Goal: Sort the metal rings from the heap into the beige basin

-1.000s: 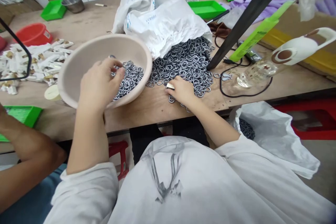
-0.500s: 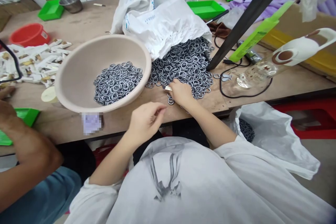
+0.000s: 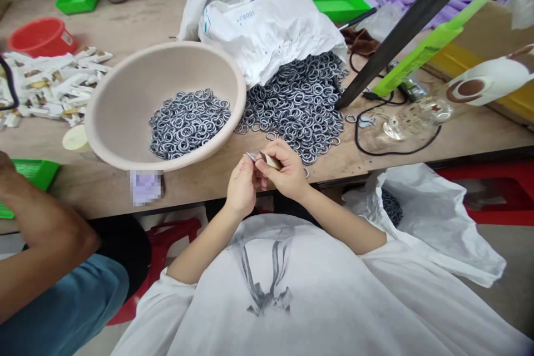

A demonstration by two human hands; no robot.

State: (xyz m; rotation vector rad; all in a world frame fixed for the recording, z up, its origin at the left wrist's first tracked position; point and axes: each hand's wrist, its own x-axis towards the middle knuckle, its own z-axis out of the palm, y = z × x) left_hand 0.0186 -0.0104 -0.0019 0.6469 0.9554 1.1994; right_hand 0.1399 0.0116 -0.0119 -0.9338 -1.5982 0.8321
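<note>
My left hand [image 3: 242, 188] pinches a grey ring [image 3: 251, 157] edge-on between thumb and fingertips, just in front of the table edge. Against it, my right hand [image 3: 287, 169] is closed on a small knife [image 3: 272, 161] with a pale tan side and a dark edge; its far end is hidden by the fingers. Both hands meet at the ring. Beyond them a heap of grey rings [image 3: 306, 105] spills from a white printed sack [image 3: 271, 28]. To the left, a large beige basin [image 3: 120, 100] holds more such rings.
A white bag [image 3: 442, 217] with dark rings hangs below the table at right. A slanted dark post [image 3: 392, 39], a cable and a clear bottle [image 3: 413, 117] stand right of the heap. At left are white pieces [image 3: 50, 86], a red bowl [image 3: 41, 36] and a co-worker's arm [image 3: 45, 217].
My right hand has drawn back from the ring heap with the knife. My left hand has moved right and closed, and a ring now shows in its fingers.
</note>
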